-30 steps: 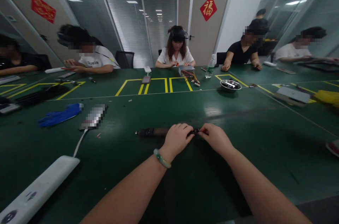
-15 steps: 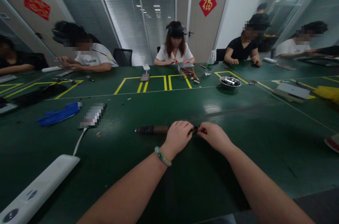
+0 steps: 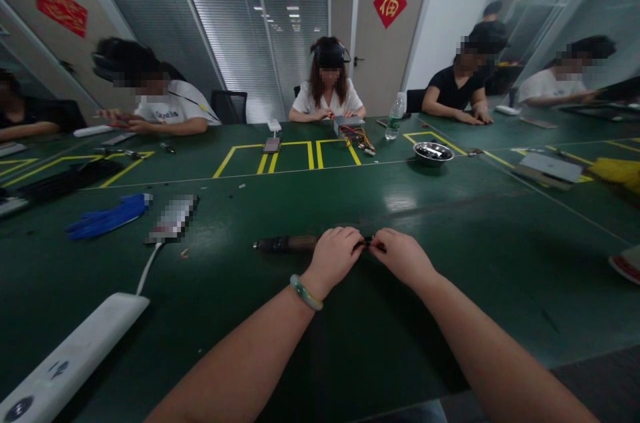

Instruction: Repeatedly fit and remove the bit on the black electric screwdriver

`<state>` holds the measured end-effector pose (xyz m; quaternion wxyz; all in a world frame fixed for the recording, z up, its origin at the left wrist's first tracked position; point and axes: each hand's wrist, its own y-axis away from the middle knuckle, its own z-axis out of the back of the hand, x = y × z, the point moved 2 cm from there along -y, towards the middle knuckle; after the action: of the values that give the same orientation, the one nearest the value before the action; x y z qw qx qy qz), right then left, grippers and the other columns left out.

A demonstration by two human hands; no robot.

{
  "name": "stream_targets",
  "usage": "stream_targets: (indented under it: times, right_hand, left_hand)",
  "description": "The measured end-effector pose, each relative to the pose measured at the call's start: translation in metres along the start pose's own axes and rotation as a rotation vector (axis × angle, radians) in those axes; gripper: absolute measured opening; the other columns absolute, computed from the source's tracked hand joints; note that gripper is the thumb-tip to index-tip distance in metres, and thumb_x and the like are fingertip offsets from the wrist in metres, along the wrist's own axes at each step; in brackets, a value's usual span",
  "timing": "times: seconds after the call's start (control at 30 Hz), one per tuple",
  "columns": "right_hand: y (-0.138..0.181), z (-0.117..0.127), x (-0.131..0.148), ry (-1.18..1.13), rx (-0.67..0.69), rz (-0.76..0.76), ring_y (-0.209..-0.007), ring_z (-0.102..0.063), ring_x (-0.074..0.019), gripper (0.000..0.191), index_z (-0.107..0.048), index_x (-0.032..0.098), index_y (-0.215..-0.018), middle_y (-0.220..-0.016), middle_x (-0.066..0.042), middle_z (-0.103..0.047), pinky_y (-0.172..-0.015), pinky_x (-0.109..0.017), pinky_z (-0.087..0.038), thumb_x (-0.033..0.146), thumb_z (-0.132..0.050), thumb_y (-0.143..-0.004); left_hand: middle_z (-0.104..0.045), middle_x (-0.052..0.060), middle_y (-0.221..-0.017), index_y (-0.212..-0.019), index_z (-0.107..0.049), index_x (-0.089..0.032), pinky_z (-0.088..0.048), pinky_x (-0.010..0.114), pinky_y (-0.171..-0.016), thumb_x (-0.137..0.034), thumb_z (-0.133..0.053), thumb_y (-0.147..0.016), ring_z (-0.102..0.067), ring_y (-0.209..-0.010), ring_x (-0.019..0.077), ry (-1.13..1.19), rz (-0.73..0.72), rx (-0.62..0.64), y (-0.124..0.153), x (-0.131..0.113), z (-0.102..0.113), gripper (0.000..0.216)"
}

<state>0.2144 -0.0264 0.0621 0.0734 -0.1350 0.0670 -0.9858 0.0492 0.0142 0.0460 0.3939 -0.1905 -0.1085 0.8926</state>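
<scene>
A dark, long cylindrical tool that looks like an electric screwdriver (image 3: 287, 245) lies across the green table (image 3: 240, 343) in front of me, its small metal tip pointing left. Wrapped over its right part is my left hand (image 3: 337, 255), with a jade-coloured bangle (image 3: 306, 293) on the wrist. Just to the right, my right hand (image 3: 403, 255) pinches the tool's dark right end with closed fingertips. Both hands hide that end, so its details cannot be made out.
To my left are a blue glove (image 3: 107, 217), a phone (image 3: 173, 218) and a white power bank-like device (image 3: 75, 356) cabled to it. Beyond stand a steel bowl (image 3: 433, 153), a water bottle (image 3: 395, 117) and a metal box with wires (image 3: 350, 126). Several people sit opposite.
The view has shifted slightly. My hands keep their hold on the tool, the right fingers turned a little at its end. A person in black across the table has brought their hands together.
</scene>
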Motion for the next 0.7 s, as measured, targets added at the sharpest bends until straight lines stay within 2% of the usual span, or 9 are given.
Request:
stream_targets:
  times: [0.23,0.4,0.7]
  right_hand:
    - [0.002,-0.009,0.008,0.079,-0.021,-0.013,-0.077,-0.06,-0.015,0.012,-0.062,0.02,-0.088,-0.092,-0.004,-0.065,-0.066,-0.025,-0.039,0.022,-0.051,-0.09]
    - [0.002,-0.011,0.004,0.008,-0.047,-0.089,-0.079,-0.06,-0.0148,0.011,-0.062,0.021,-0.085,-0.091,-0.003,-0.065,-0.068,-0.025,-0.039,0.024,-0.052,-0.089]
    - [0.003,-0.014,0.008,-0.03,-0.055,-0.113,-0.073,-0.058,-0.015,0.012,-0.06,0.021,-0.078,-0.084,-0.001,-0.065,-0.066,-0.027,-0.038,0.023,-0.052,-0.087]
  left_hand:
    - [-0.064,0.002,-0.109,-0.107,-0.061,-0.023,-0.043,0.035,-0.093,-0.025,-0.055,-0.092,-0.057,-0.106,0.0193,0.005,-0.01,-0.009,0.001,0.001,-0.001,0.016]
    - [-0.064,0.003,-0.108,-0.107,-0.061,-0.023,-0.043,0.035,-0.092,-0.028,-0.053,-0.094,-0.057,-0.104,0.0196,0.016,-0.01,-0.022,0.002,0.002,-0.002,0.016]
    - [-0.062,0.002,-0.103,-0.098,-0.06,-0.023,-0.044,0.033,-0.083,-0.03,-0.054,-0.093,-0.056,-0.095,0.0187,-0.037,0.016,0.016,0.002,-0.001,0.002,0.011]
